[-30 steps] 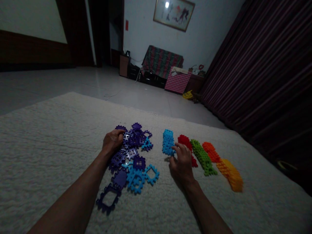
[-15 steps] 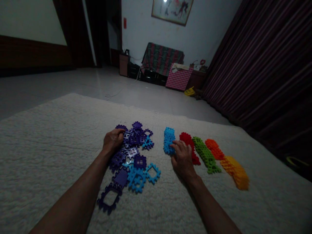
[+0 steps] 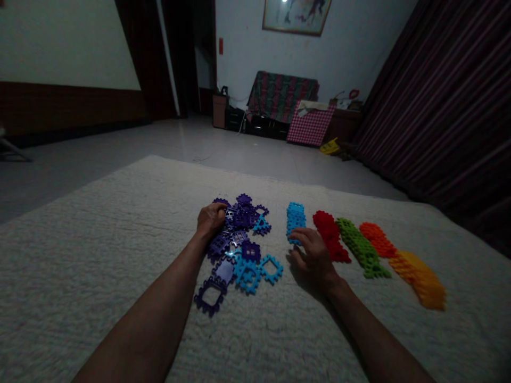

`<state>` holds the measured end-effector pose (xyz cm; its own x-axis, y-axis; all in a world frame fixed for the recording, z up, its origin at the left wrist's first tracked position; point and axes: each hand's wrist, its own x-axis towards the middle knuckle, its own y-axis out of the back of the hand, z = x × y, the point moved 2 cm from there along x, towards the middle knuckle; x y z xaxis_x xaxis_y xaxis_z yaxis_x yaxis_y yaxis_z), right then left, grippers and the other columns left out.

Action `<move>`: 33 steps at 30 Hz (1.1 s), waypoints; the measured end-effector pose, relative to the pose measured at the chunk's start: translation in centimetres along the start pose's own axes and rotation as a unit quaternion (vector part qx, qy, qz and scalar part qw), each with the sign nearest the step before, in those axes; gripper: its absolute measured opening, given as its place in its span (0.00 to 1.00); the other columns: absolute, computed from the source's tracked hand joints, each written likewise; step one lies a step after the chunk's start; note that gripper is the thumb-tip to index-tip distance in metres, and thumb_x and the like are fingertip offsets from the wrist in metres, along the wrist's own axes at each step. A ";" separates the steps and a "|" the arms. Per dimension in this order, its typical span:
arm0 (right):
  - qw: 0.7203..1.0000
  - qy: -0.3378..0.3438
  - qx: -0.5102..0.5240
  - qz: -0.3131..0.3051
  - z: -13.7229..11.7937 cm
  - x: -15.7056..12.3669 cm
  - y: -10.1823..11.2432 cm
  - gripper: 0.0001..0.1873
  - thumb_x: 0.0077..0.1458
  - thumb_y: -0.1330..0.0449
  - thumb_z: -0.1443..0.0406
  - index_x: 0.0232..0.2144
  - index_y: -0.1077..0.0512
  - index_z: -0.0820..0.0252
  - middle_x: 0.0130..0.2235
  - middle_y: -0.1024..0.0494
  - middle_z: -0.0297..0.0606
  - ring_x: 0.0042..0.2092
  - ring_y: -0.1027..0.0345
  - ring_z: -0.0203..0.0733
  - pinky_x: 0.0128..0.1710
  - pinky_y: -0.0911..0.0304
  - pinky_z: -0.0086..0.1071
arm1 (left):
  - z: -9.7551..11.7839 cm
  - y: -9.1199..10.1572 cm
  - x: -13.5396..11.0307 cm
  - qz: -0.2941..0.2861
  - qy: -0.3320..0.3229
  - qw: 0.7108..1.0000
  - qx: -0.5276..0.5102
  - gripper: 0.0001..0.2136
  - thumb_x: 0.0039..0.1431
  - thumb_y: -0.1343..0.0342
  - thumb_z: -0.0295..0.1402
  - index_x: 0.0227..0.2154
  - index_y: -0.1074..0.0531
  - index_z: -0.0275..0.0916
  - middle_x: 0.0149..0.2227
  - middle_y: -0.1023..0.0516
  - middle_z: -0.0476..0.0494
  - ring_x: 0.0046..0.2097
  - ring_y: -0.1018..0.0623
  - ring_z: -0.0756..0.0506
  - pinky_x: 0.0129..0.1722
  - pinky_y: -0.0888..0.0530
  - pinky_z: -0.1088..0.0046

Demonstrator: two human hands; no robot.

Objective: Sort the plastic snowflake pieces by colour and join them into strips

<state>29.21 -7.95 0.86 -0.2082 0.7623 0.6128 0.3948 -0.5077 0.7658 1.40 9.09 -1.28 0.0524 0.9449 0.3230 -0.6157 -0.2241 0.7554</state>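
Touching purple pieces: left hand, grip unclear; right hand loosely open at blue row.

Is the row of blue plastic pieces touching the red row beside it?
Apart. The head view shows a strip of pale mat between the blue row and the red row, beyond the right hand.
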 end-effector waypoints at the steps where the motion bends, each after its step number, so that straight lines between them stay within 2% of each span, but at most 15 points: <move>1: 0.999 -0.008 0.032 -0.024 -0.6 0.1 0.0 0.10 0.52 0.45 0.69 0.39 0.30 0.58 0.41 0.25 0.44 0.45 0.32 0.49 0.49 0.38 0.44 | 0.0 0.0 0.0 0.000 -0.001 1.000 -0.001 0.18 0.57 0.53 0.31 0.44 0.19 0.45 0.46 0.18 0.50 0.48 0.20 0.46 0.52 0.27 0.73; 4: 0.985 -0.059 0.103 -0.126 -2.8 0.4 0.1 0.09 0.57 0.44 0.62 0.40 0.30 0.59 0.37 0.27 0.41 0.39 0.32 0.44 0.41 0.36 0.38 | 0.2 0.2 0.0 -0.004 -0.003 1.000 -0.003 0.18 0.57 0.53 0.30 0.44 0.19 0.43 0.47 0.18 0.48 0.48 0.20 0.45 0.53 0.27 0.73; 7: 0.966 -0.083 0.117 -0.214 -5.1 0.6 0.8 0.18 0.55 0.39 0.58 0.47 0.32 0.59 0.42 0.28 0.43 0.42 0.33 0.44 0.42 0.36 0.37 | 0.5 0.4 -0.1 -0.009 0.004 1.000 0.000 0.18 0.57 0.52 0.30 0.44 0.19 0.42 0.47 0.18 0.48 0.49 0.20 0.45 0.53 0.27 0.73; 9: 0.957 -0.092 0.108 -0.253 -6.4 0.6 1.4 0.24 0.52 0.36 0.57 0.50 0.33 0.58 0.45 0.29 0.43 0.44 0.33 0.46 0.45 0.36 0.38 | 0.5 0.4 -0.1 -0.009 0.009 1.000 0.002 0.18 0.57 0.52 0.30 0.44 0.19 0.43 0.47 0.18 0.49 0.49 0.20 0.45 0.53 0.28 0.74; 11: 0.954 -0.109 0.092 -0.265 -7.5 0.4 2.0 0.25 0.50 0.35 0.59 0.49 0.34 0.56 0.45 0.30 0.42 0.45 0.34 0.47 0.46 0.37 0.39 | 0.5 0.4 -0.1 -0.008 0.007 1.000 0.003 0.18 0.57 0.52 0.30 0.44 0.20 0.44 0.47 0.18 0.51 0.49 0.20 0.46 0.53 0.27 0.74; 14: 0.958 -0.146 0.071 -0.235 -8.4 -0.2 2.2 0.19 0.51 0.39 0.63 0.46 0.34 0.52 0.43 0.31 0.39 0.45 0.35 0.47 0.45 0.38 0.38 | 0.3 0.2 0.0 -0.007 0.002 1.000 0.005 0.18 0.56 0.52 0.30 0.44 0.20 0.45 0.47 0.18 0.51 0.49 0.20 0.46 0.53 0.27 0.74; 17: 0.964 -0.141 0.082 -0.212 -7.9 -0.6 1.4 0.17 0.50 0.41 0.68 0.44 0.34 0.51 0.41 0.31 0.37 0.43 0.35 0.45 0.43 0.38 0.37 | 0.0 0.0 0.2 -0.012 0.003 1.000 0.011 0.18 0.57 0.52 0.31 0.45 0.20 0.45 0.47 0.18 0.51 0.49 0.20 0.45 0.53 0.27 0.74; 20: 0.973 -0.092 0.098 -0.189 -6.2 -0.5 0.4 0.21 0.47 0.42 0.69 0.46 0.34 0.53 0.40 0.31 0.38 0.42 0.35 0.44 0.42 0.37 0.36 | -0.1 -0.2 0.3 -0.014 0.000 1.000 0.012 0.18 0.57 0.52 0.31 0.45 0.20 0.45 0.47 0.18 0.51 0.49 0.20 0.45 0.53 0.28 0.73; 22: 0.984 -0.075 0.080 -0.142 -4.6 -0.2 0.1 0.23 0.47 0.42 0.69 0.48 0.35 0.55 0.42 0.31 0.41 0.44 0.35 0.47 0.44 0.36 0.38 | -0.2 -0.2 0.4 -0.014 0.001 1.000 0.010 0.18 0.57 0.52 0.31 0.45 0.20 0.45 0.48 0.18 0.51 0.49 0.20 0.45 0.53 0.28 0.73; 25: 0.995 -0.089 0.000 -0.045 -2.0 0.0 -0.2 0.28 0.44 0.44 0.72 0.51 0.35 0.59 0.48 0.32 0.47 0.50 0.37 0.52 0.50 0.38 0.44 | -0.2 -0.3 0.4 -0.017 0.005 1.000 0.008 0.18 0.57 0.52 0.31 0.45 0.20 0.44 0.48 0.18 0.50 0.49 0.20 0.45 0.53 0.28 0.73; 27: 0.994 -0.099 -0.052 -0.010 -0.6 -0.3 -0.3 0.30 0.43 0.44 0.73 0.52 0.35 0.60 0.50 0.32 0.49 0.52 0.38 0.54 0.52 0.40 0.47 | -0.2 -0.3 0.4 -0.016 0.006 1.000 0.011 0.18 0.57 0.52 0.31 0.45 0.20 0.45 0.47 0.18 0.50 0.49 0.20 0.45 0.53 0.28 0.73; 33: 0.991 -0.095 -0.092 0.004 1.3 -0.8 -0.7 0.29 0.46 0.43 0.71 0.53 0.35 0.62 0.52 0.32 0.50 0.54 0.39 0.55 0.54 0.42 0.48 | -0.1 -0.1 0.3 -0.014 0.013 1.000 0.010 0.18 0.56 0.51 0.31 0.44 0.20 0.45 0.47 0.18 0.51 0.49 0.20 0.45 0.52 0.27 0.74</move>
<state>30.26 -7.73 -0.42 -0.0262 0.8111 0.5843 0.2224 -0.5651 0.7945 1.43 9.43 -1.30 0.0481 0.9569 0.2866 -0.5983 -0.2021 0.7754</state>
